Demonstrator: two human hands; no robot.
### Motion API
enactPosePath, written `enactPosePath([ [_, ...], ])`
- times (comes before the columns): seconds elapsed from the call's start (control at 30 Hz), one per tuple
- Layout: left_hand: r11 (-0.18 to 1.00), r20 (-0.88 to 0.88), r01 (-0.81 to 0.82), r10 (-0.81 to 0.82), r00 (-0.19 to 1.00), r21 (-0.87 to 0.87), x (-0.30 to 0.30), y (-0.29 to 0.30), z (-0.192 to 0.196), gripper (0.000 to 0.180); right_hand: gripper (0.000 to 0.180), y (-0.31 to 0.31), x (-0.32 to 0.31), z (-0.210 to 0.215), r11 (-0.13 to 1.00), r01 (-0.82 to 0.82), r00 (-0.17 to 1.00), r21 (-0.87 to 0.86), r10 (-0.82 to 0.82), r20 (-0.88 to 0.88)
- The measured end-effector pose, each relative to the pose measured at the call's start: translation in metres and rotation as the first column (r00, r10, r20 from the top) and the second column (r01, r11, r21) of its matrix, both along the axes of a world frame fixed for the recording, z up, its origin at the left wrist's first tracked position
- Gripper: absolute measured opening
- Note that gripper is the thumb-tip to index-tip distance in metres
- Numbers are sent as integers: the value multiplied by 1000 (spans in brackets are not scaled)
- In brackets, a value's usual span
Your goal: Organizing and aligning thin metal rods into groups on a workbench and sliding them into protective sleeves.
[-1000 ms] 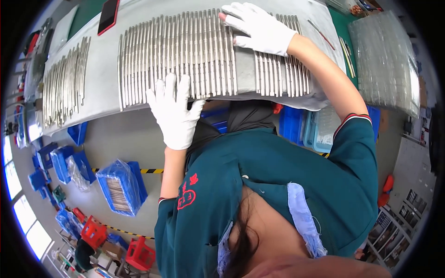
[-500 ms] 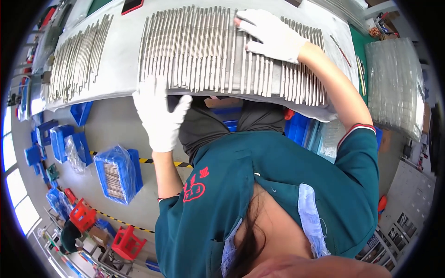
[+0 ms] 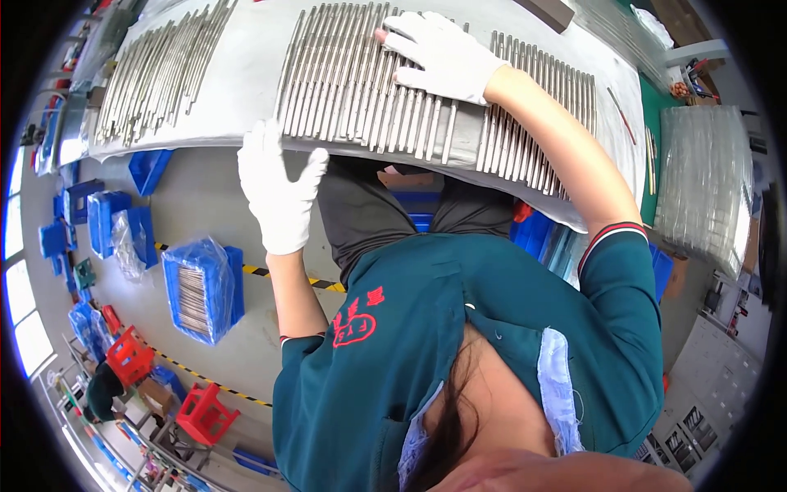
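Right hand (image 3: 443,61) lies over the middle row of metal rods (image 3: 328,94) on the bench (image 3: 246,90), fingers spread; can't tell if any rod is gripped underneath. Left hand (image 3: 279,193) by the front edge, fingers together, thumb apart, holding nothing visible. Risks: near rod ends sit close to that edge, so an uneven push could skew rods or tip some off; sideways pressure could make them ride over each other or mix with the right-hand group (image 3: 525,123).

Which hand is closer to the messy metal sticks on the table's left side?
Left. The left hand is right of the leftmost rods, nearer the body; the right hand is farther right, over the middle rods.
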State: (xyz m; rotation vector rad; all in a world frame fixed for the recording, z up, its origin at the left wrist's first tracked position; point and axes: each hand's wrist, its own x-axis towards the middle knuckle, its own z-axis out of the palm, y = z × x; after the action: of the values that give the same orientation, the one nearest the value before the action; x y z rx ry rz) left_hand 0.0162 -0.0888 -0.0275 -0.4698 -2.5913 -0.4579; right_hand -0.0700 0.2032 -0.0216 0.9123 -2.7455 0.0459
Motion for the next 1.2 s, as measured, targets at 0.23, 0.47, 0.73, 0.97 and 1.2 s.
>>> enactPosePath([
  [0.23,964,130,222,-241,962,146,23,14,-16,18,60,11,7,7,999,-15,1000,33,14,28],
  [0.47,472,610,-386,-618,496,792,38,72,-28,42,59,31,22,7,992,42,994,118,-53,92],
  [0.73,358,576,-503,-718,390,787,30,89,-24,47,55,65,47,8,994,46,999,96,-44,-26],
  [0.97,349,514,-387,-684,517,853,31,89,-28,34,39,23,47,31,988,-142,989,-57,139,-54],
  [1.2,589,549,-180,-540,638,788,34,93,-33,28,26,15,55,24,930,-225,971,-290,240,17],
])
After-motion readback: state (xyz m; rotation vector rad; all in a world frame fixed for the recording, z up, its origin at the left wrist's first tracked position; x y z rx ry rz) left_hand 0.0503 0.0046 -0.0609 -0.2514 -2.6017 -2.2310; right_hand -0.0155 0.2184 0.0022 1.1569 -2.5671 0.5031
